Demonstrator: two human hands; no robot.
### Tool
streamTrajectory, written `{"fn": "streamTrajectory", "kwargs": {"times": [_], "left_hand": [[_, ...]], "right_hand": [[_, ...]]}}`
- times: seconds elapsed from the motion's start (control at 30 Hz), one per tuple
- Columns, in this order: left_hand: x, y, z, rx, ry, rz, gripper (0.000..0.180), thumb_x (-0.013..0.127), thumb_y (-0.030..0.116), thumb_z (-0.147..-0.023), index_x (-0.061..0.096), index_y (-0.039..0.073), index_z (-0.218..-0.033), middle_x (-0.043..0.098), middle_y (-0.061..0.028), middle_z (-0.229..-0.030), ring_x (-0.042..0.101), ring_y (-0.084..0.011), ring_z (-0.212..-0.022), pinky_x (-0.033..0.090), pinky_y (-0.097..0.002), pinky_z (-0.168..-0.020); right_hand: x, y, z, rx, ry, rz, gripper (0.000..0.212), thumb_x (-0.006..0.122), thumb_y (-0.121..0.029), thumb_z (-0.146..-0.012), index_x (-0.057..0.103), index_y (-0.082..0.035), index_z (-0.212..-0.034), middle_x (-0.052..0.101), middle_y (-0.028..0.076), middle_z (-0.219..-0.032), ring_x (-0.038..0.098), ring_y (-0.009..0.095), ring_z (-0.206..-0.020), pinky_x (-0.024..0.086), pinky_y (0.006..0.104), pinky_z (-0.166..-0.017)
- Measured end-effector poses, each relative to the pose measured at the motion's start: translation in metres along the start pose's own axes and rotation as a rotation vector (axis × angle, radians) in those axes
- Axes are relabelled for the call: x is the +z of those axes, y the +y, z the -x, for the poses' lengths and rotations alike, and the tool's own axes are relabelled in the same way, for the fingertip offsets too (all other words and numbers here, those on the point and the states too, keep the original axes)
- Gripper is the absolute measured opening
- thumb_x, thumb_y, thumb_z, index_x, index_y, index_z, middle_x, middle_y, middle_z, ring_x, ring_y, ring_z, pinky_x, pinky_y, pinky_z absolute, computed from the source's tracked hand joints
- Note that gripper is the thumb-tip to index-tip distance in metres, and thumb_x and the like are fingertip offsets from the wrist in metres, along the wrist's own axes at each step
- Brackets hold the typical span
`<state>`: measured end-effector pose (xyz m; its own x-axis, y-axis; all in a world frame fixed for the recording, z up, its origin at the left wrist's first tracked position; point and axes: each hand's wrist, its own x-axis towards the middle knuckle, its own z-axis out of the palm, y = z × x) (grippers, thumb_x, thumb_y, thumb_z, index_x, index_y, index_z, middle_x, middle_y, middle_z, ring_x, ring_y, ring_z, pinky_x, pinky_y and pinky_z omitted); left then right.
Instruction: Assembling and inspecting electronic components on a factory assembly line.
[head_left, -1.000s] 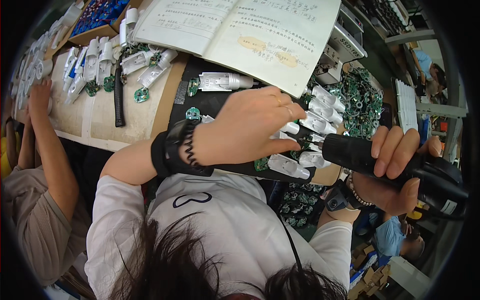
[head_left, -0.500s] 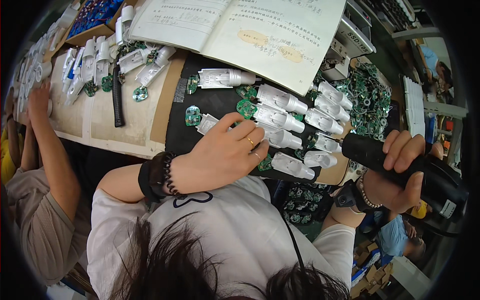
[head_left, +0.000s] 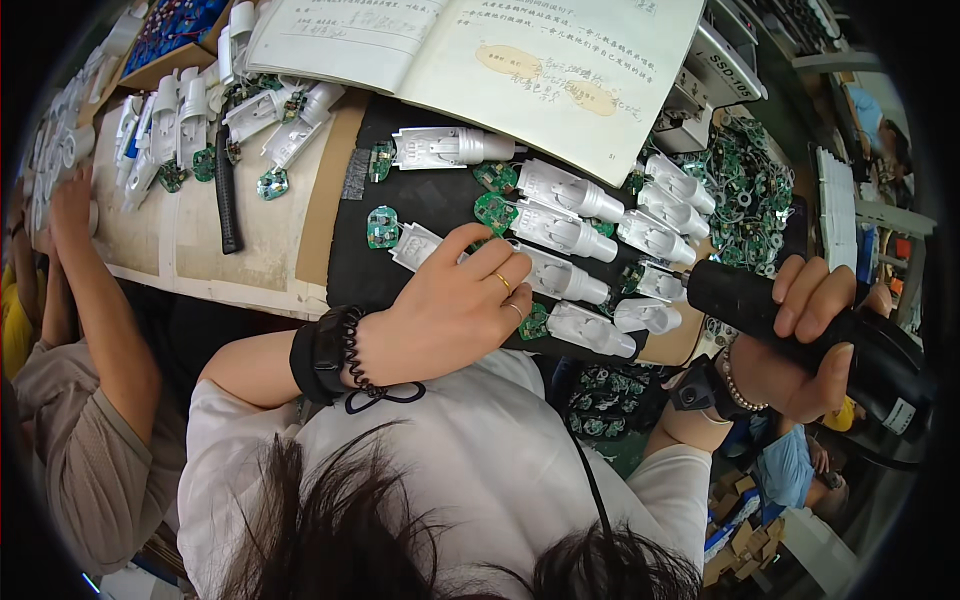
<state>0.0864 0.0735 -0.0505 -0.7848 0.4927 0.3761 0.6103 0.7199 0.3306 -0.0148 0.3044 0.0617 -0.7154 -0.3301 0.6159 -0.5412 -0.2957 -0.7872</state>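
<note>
My right hand (head_left: 815, 310) grips a black electric screwdriver (head_left: 745, 300) lying nearly level, its tip at the end of a white plastic housing (head_left: 658, 284) in the right-hand group. My left hand (head_left: 450, 305) is bent over the black mat, fingers curled down among the housings; its fingertips and whatever they hold are hidden. One white housing (head_left: 413, 246) runs partly under this hand, with a green circuit board (head_left: 382, 228) at its left end. Just right of my fingers lie several more housings (head_left: 563, 233) with green boards attached.
An open book (head_left: 540, 80) covers the mat's far edge. Loose green boards (head_left: 745, 190) are heaped at the right, near a grey device (head_left: 705, 85). At left are more housings (head_left: 190, 120), a black-handled tool (head_left: 226, 200) and a co-worker's arm (head_left: 100, 290).
The view has shifted slightly, so the mat and book sit a little differently. Both hands keep nearly the same pose, and the screwdriver stays beside the same housing.
</note>
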Motion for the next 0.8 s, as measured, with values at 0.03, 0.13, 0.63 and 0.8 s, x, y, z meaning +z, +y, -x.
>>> {"fn": "streamTrajectory", "kwargs": {"times": [0.03,0.13,0.63,0.8], "left_hand": [[0.002,0.000,0.000,-0.004,-0.002,0.012,0.026,0.061,0.012,-0.066,0.068,0.004,-0.090,0.055,-0.0077,-0.097,0.053,-0.0217,-0.093,0.040,-0.0396,-0.089],[0.008,0.000,-0.001,-0.009,0.015,0.024,0.026,0.061,0.012,-0.066,0.068,0.005,-0.090,0.055,-0.0070,-0.096,0.053,-0.0214,-0.092,0.040,-0.0394,-0.089],[0.027,0.009,-0.001,-0.056,0.146,-0.009,0.020,0.061,0.013,-0.073,0.067,0.004,-0.091,0.054,-0.0021,-0.086,0.050,-0.0165,-0.089,0.038,-0.0375,-0.091],[0.035,0.011,0.002,-0.123,0.223,-0.002,0.019,0.060,0.014,-0.073,0.067,0.005,-0.089,0.054,-0.0015,-0.086,0.050,-0.0164,-0.090,0.035,-0.0398,-0.095]], "right_hand": [[0.000,0.001,0.000,0.003,0.007,0.001,0.050,0.055,-0.025,-0.083,0.036,-0.010,-0.127,0.048,0.003,-0.071,0.047,0.013,-0.057,0.039,0.0309,-0.063],[-0.001,0.002,0.000,0.008,0.005,-0.003,0.050,0.055,-0.026,-0.083,0.036,-0.010,-0.127,0.048,0.003,-0.071,0.047,0.014,-0.057,0.039,0.0306,-0.062],[0.053,0.010,0.019,0.062,-0.096,-0.164,0.047,0.065,-0.019,-0.083,0.035,-0.014,-0.119,0.054,0.006,-0.075,0.052,0.016,-0.057,0.045,0.0327,-0.060],[0.056,0.023,0.025,0.118,-0.207,-0.136,0.048,0.065,-0.013,-0.081,0.034,-0.013,-0.117,0.055,0.008,-0.076,0.055,0.019,-0.059,0.047,0.0346,-0.058]]}}
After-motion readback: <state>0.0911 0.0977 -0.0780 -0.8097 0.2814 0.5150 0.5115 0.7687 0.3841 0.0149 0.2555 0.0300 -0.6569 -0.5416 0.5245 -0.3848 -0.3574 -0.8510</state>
